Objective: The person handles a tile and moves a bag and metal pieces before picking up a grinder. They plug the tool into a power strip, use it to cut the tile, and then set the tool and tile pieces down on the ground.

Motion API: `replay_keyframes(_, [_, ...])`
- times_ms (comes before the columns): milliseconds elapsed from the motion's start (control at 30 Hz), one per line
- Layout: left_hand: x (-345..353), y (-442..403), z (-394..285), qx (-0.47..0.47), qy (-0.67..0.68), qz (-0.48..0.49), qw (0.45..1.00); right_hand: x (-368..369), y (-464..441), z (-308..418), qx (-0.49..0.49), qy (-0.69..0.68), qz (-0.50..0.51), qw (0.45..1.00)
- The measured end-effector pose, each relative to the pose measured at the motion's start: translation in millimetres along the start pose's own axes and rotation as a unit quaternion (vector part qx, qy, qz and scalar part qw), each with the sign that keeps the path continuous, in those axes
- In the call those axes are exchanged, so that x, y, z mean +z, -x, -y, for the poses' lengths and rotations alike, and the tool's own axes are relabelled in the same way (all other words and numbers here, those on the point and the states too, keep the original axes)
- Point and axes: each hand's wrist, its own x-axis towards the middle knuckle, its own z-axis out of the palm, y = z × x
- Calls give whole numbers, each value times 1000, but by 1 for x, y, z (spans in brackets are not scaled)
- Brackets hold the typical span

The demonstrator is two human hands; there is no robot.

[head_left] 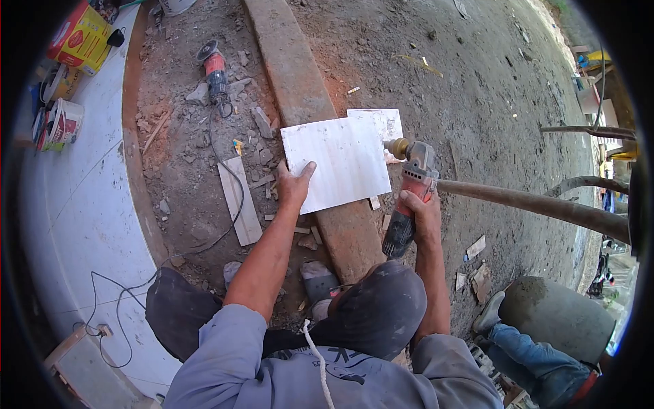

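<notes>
Grey shirt [313, 388] nearest the camera, white drawstring [317, 358] hanging down its front. Far left: yellow-red box [82, 41] and white bucket [68, 123] on a white tiled ledge [82, 184]. Right of that, on rubble, a spare grinder [215, 71], cable [242, 194] trailing near, plus a pale strip [240, 204]. Left hand [294, 184] clamped on the near-left edge of the white tile [337, 163], thumb on top, fingers hidden below. Tile sits across the plank [293, 75], partly covering a second tile [388, 119]. Right hand [424, 215] wrapped round the angle grinder [417, 174]; its gold bit [396, 148] is at the tile's right edge, can't tell if touching. Hands well apart. Right: pole [531, 202]; near right, grey barrel [565, 317] and another person's jeans leg [535, 358].
</notes>
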Motion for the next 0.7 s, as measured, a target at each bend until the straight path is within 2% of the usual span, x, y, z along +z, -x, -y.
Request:
replay_keyframes(100, [14,10,-8,21,63,0,998,-4,2,3,11,56,1,998])
replay_keyframes(233, [29,17,-17,40,29,-5,999,-5,3,10,12,116,-3,993])
replay_keyframes(333, [33,33,-15,-37,-20,-15,999,0,1,20,9,186,12,982])
replay_keyframes(433, [38,23,-18,58,25,-22,998,11,-12,21,-8,207,27,978])
replay_keyframes(467, [41,21,-13,57,23,-16,998,14,-9,19,-5,226,35,974])
replay_keyframes(500, [46,22,-9,67,10,-33,997,15,-6,22,64,212,44,974])
replay_keyframes(533, [50,24,-8,79,0,-51,996,14,-4,17,69,215,39,973])
replay_keyframes(600, [51,28,-13,75,-1,-47,996,10,-10,8,37,287,37,957])
replay_keyframes(633, [50,28,-16,72,-6,-48,996,13,-9,10,14,249,47,967])
replay_keyframes(700, [53,30,-21,56,-37,-53,996,17,-11,15,4,264,43,964])
